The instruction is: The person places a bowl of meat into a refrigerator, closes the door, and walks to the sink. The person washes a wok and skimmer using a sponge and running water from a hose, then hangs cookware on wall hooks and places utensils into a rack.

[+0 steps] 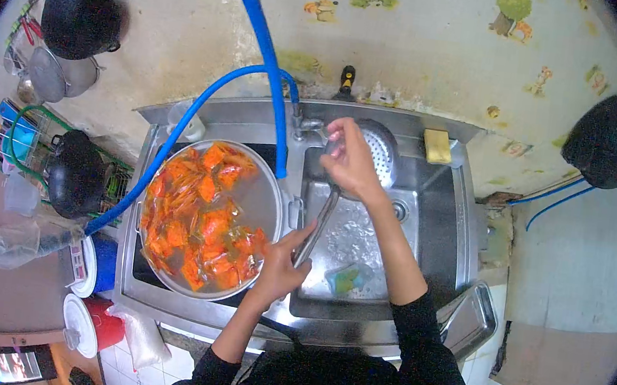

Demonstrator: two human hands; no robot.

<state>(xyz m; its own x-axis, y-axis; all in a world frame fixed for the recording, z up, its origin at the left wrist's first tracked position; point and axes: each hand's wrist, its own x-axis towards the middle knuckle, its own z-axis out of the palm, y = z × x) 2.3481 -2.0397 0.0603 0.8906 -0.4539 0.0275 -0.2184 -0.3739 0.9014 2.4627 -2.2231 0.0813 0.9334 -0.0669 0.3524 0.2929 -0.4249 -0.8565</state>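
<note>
My left hand [281,269] is closed round the lower end of a long metal handle [317,228], over the left edge of the sink [424,244]. The handle slants up toward a round perforated skimmer head [383,155] at the back of the sink. Their join is hidden behind my right hand [351,163]. That hand is just right of the tap [308,125], fingers curled; whether it grips anything is hidden. Water lies in the sink bottom, with a greenish sponge-like piece [345,279].
Left of the sink, a large round metal basin [279,223] holds orange pieces in clear plastic packets. A blue hose [262,27] hangs down beside it. A yellow sponge [437,146] is on the back ledge. A metal tray [473,318] leans at the right. Black woks [609,141] hang on the walls.
</note>
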